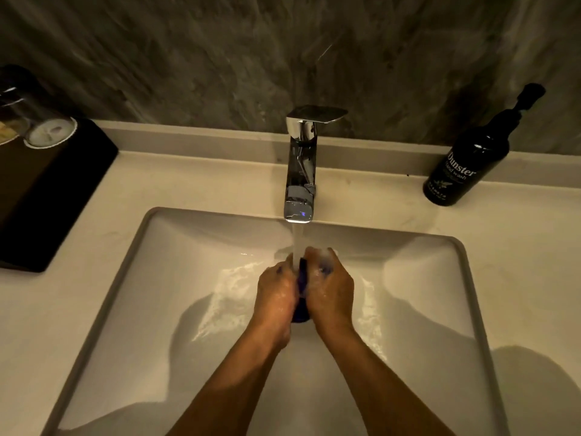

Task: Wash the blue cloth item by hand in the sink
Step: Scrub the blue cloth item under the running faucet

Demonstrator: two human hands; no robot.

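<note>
A dark blue cloth item [302, 280] is squeezed between my two hands over the middle of the white sink [176, 247]. My left hand [275, 294] and my right hand [330, 286] press together around it, both wet and soapy. Only a narrow strip of the cloth shows between my palms, plus a bit at the bottom near my wrists. Water runs from the chrome faucet [300, 171] straight onto the cloth and my fingers. Water spreads across the basin floor around my hands.
A black hand wash pump bottle [468, 165] stands on the counter at the back right. A black tray [47, 190] with upturned glasses [50, 132] sits at the back left. A dark stone wall rises behind the beige counter [204, 187].
</note>
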